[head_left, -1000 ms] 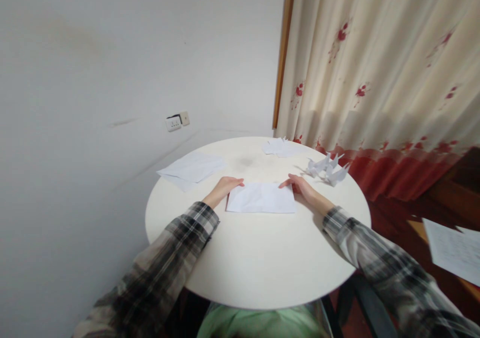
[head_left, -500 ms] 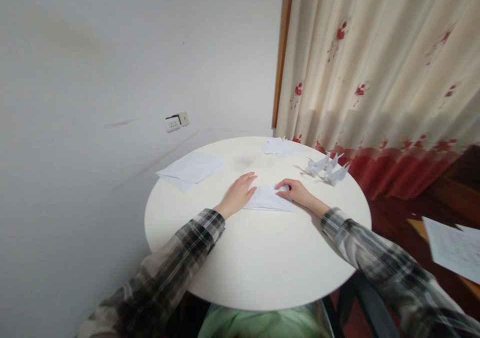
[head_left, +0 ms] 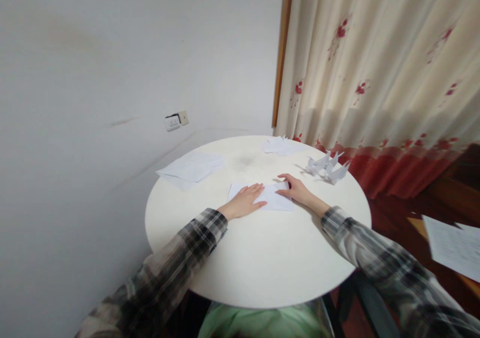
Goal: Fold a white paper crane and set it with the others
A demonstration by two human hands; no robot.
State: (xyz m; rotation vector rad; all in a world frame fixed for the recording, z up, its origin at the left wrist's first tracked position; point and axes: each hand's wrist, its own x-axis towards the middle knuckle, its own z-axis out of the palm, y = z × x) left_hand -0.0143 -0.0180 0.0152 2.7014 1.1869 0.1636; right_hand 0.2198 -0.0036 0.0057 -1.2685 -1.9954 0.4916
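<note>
A folded sheet of white paper (head_left: 274, 200) lies in the middle of the round table, its long side running left to right. My left hand (head_left: 245, 200) rests flat across the paper's left half, fingers stretched out and thumb apart, hiding part of it. At the paper's right end is my right hand (head_left: 296, 189), its thumb touching the sheet. Its index finger reaches past the far edge, with a gap between finger and thumb. The other right-hand fingers are partly hidden.
Loose white sheets (head_left: 195, 168) lie at the table's left. Paper scraps (head_left: 281, 147) are at the back, and several folded paper cranes (head_left: 329, 168) stand at the right rim. A wall socket (head_left: 172, 123) and a curtain (head_left: 356, 53) are behind the white table (head_left: 262, 263). Papers (head_left: 453, 248) lie beyond it, lower right.
My left hand has moved down and flattened over the paper, uncovering its far left corner. My right hand's index finger and thumb have spread slightly wider; the hand stays at the right end.
</note>
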